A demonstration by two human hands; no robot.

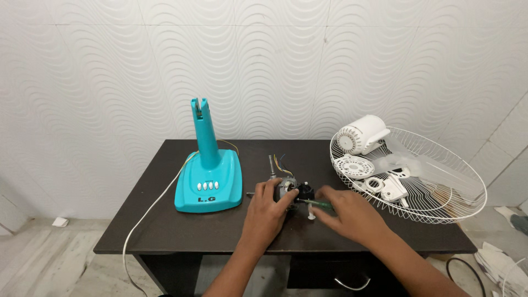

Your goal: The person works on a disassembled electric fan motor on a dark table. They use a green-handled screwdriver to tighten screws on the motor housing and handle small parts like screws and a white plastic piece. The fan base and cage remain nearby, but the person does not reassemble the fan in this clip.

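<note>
Hands' grip on bare, wired fan motor

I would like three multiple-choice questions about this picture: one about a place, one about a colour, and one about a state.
1. Where do the white plastic fan parts lie?
A. Inside the wire fan guard
B. On the floor
C. On the fan base

2. What colour is the fan base?
A. Red
B. Turquoise
C. Black

3. How is the fan motor held?
A. It lies untouched
B. It hangs from the wall
C. The left hand grips it on the table

Answers:
1. A: the white pieces rest within the wire fan guard at the right of the table.
2. B: the base and its upright neck are turquoise.
3. C: the left hand wraps the motor, while the right hand holds a green-handled screwdriver against it.
</note>
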